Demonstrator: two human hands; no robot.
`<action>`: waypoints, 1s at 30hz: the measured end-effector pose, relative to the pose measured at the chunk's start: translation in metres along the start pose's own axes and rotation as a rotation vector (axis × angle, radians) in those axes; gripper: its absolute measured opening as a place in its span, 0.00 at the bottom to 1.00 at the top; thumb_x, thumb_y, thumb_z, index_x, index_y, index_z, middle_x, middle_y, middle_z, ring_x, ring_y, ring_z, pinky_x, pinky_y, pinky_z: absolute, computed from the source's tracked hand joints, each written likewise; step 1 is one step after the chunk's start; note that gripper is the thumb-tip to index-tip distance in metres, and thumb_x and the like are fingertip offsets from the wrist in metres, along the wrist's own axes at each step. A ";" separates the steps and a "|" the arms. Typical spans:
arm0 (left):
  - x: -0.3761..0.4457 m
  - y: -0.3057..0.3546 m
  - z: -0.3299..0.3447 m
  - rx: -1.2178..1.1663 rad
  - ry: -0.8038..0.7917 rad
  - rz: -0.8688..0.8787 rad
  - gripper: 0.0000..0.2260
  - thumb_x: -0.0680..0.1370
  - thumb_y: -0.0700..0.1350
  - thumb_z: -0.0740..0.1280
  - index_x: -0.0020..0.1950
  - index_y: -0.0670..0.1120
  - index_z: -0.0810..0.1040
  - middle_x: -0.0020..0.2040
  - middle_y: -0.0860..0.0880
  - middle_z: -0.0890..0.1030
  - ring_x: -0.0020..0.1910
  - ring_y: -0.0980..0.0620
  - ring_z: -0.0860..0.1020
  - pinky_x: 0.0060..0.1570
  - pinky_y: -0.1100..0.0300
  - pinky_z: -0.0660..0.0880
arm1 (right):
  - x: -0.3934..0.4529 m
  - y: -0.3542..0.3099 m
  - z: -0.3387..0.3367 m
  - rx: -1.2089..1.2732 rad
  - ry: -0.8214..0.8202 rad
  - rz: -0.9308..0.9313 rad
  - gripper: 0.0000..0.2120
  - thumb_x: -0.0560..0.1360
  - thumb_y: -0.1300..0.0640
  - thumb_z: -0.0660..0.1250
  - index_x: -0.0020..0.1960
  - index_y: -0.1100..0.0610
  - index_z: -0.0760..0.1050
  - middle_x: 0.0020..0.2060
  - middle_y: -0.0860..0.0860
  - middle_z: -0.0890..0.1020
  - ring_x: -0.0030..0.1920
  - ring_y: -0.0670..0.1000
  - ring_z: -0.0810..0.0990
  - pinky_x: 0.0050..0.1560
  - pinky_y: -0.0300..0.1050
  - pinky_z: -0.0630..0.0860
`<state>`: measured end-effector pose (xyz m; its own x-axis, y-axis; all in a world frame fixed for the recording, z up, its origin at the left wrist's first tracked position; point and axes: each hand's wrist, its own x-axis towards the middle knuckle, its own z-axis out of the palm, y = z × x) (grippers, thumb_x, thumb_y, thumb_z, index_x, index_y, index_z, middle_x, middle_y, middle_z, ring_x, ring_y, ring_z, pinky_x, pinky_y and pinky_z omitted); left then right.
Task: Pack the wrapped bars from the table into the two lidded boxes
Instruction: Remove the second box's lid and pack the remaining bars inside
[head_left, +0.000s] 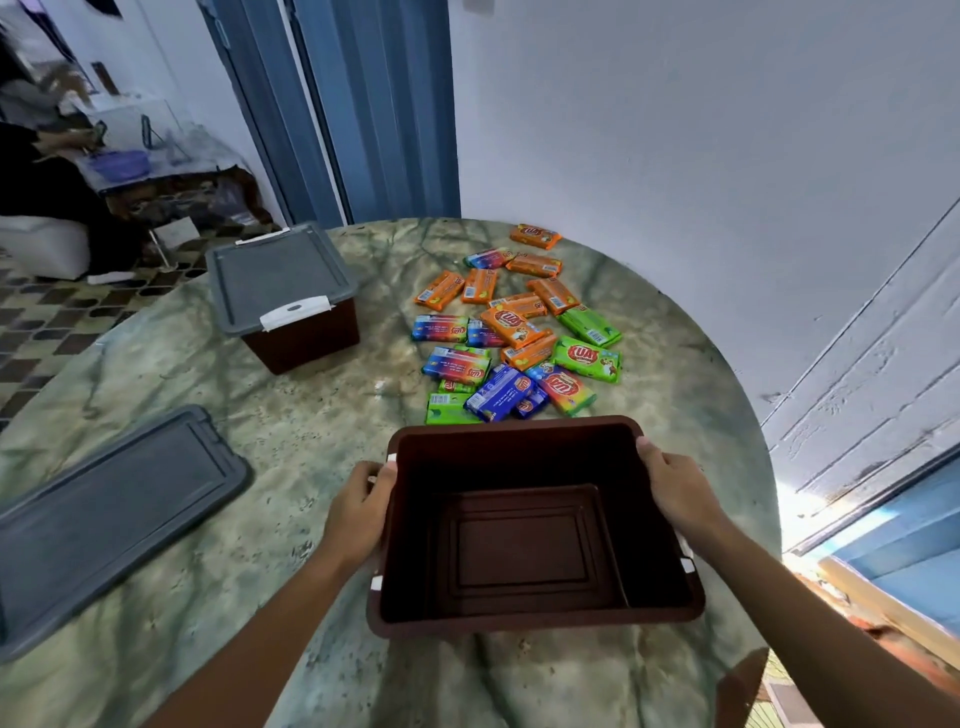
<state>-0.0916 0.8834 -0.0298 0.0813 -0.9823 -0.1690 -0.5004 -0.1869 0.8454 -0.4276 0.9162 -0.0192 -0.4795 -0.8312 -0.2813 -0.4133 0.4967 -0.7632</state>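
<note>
Standing against a pale wall beside a blue door, the round marbled table (156, 597) carries a scattered pile of wrapped bars (514, 332) toward its far side, a closed lidded box (283, 296) at far left and a loose grey lid (104, 519) at near left. The left hand (358, 514) and right hand (675, 488) grip opposite rims of the open brown box (524, 551), just short of the bars. Bare tabletop lies between the two boxes; the box seems tilted, though the wide lens leaves this uncertain.

Matt plastic box (535, 525), glossy wrappers (514, 332)
</note>
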 end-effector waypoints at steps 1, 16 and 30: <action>0.002 0.003 -0.003 0.050 -0.033 0.032 0.12 0.82 0.52 0.57 0.52 0.47 0.76 0.43 0.51 0.80 0.46 0.51 0.79 0.39 0.60 0.71 | 0.004 -0.002 -0.006 0.005 -0.042 0.010 0.29 0.80 0.44 0.58 0.39 0.70 0.77 0.32 0.57 0.79 0.35 0.55 0.77 0.38 0.46 0.70; 0.143 0.142 0.115 0.892 -0.362 0.212 0.21 0.73 0.52 0.69 0.63 0.45 0.72 0.58 0.43 0.77 0.55 0.43 0.76 0.50 0.52 0.75 | 0.168 -0.069 0.045 -0.507 -0.352 -0.304 0.16 0.73 0.54 0.69 0.57 0.63 0.78 0.54 0.60 0.80 0.53 0.58 0.78 0.51 0.48 0.74; 0.179 0.111 0.154 1.098 -0.316 0.251 0.31 0.67 0.54 0.76 0.64 0.46 0.66 0.57 0.43 0.77 0.56 0.43 0.75 0.50 0.50 0.74 | 0.187 -0.068 0.075 -0.819 -0.184 -0.461 0.29 0.68 0.41 0.72 0.58 0.59 0.70 0.53 0.59 0.79 0.53 0.61 0.78 0.46 0.49 0.73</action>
<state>-0.2651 0.6890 -0.0446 -0.2667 -0.9131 -0.3084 -0.9606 0.2779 0.0076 -0.4311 0.7084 -0.0630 -0.0340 -0.9803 -0.1948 -0.9776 0.0731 -0.1975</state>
